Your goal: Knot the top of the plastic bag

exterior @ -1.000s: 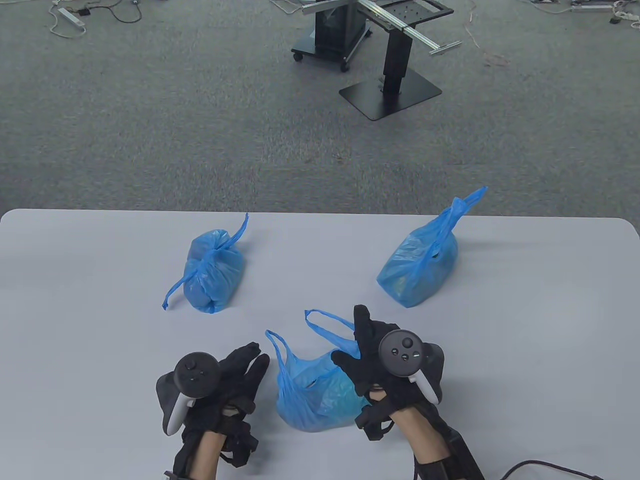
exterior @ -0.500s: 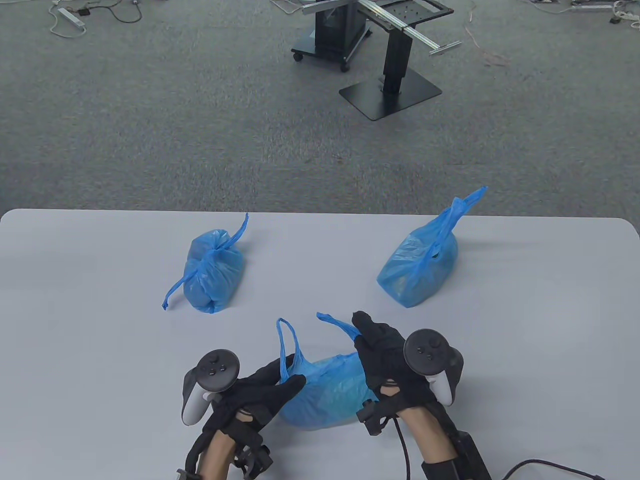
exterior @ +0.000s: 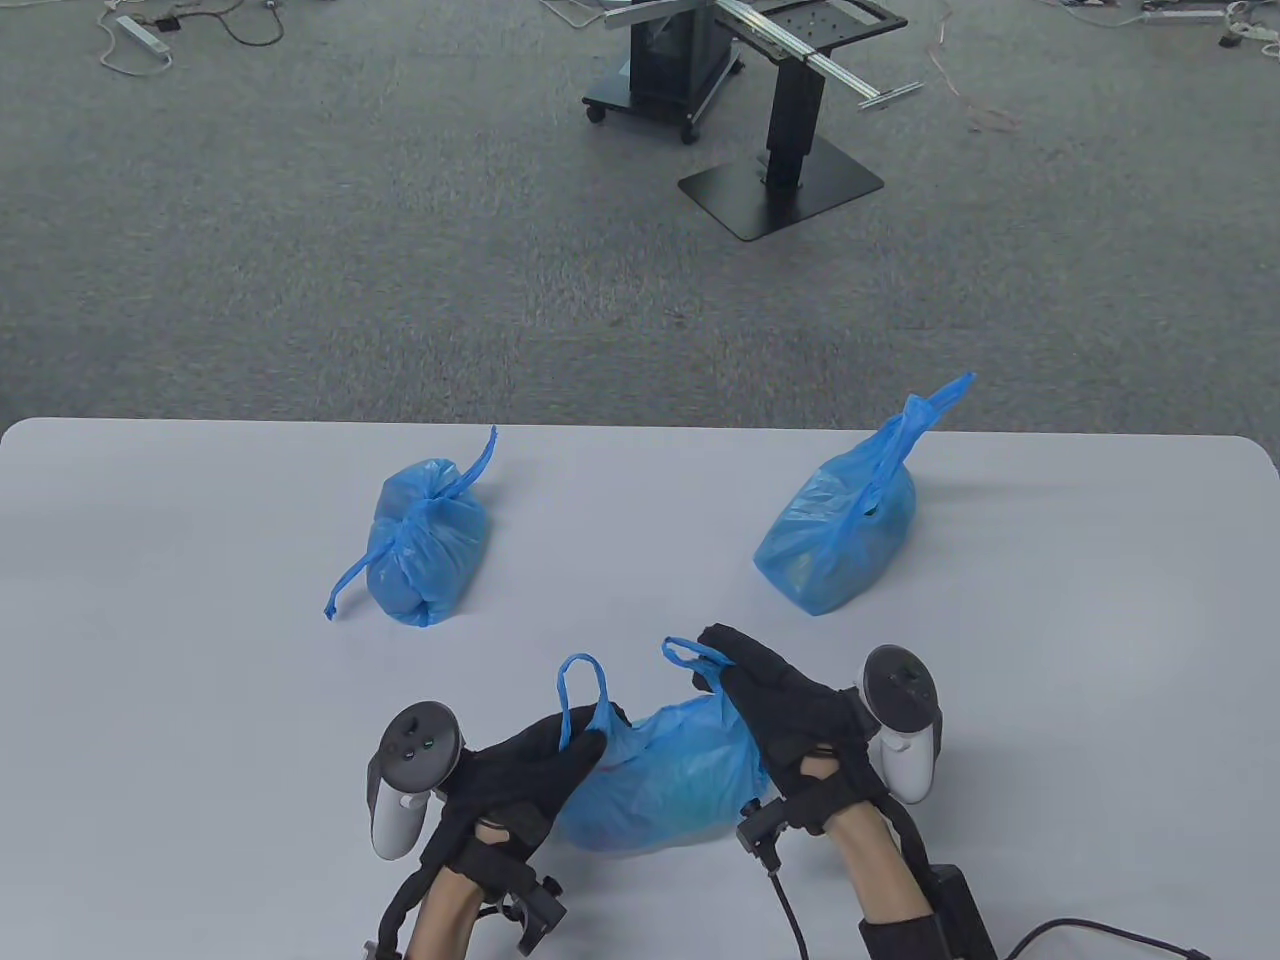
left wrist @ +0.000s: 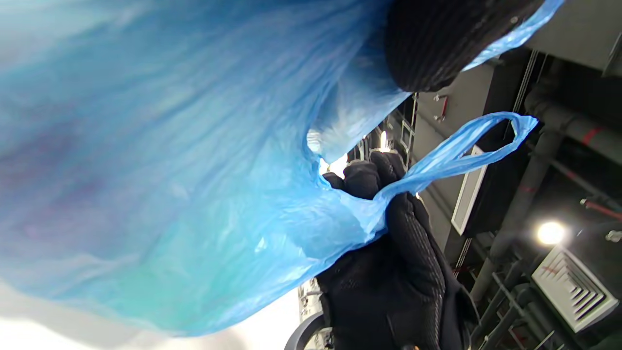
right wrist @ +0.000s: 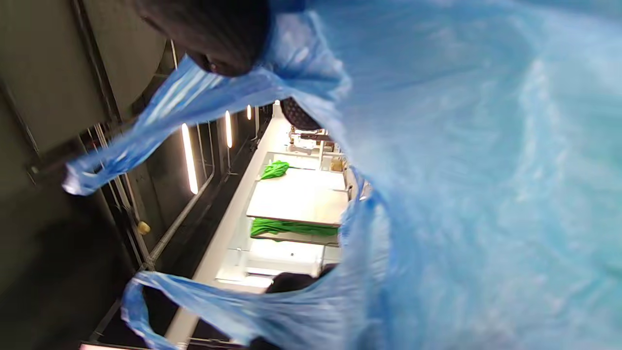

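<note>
An untied blue plastic bag (exterior: 670,785) lies near the table's front edge, between my hands. My left hand (exterior: 560,750) grips the bag's left handle loop (exterior: 583,680) at its base. My right hand (exterior: 745,680) grips the right handle loop (exterior: 690,655) at its base. Both loops stick up free above the fingers. In the left wrist view the bag (left wrist: 160,165) fills the frame, with my right hand (left wrist: 388,214) holding the far loop (left wrist: 466,146). The right wrist view shows the bag (right wrist: 476,184) close up and blurred.
Two tied blue bags lie farther back on the white table (exterior: 150,620): one at the left (exterior: 425,545), one at the right (exterior: 840,530). A cable (exterior: 790,910) trails from my right wrist. Beyond the table's far edge is grey carpet with a black stand (exterior: 780,170).
My left hand has moved right and taken hold of the left handle. My right hand has closed on the right handle. Both hands have rolled outward, and the bag sits lower and flatter.
</note>
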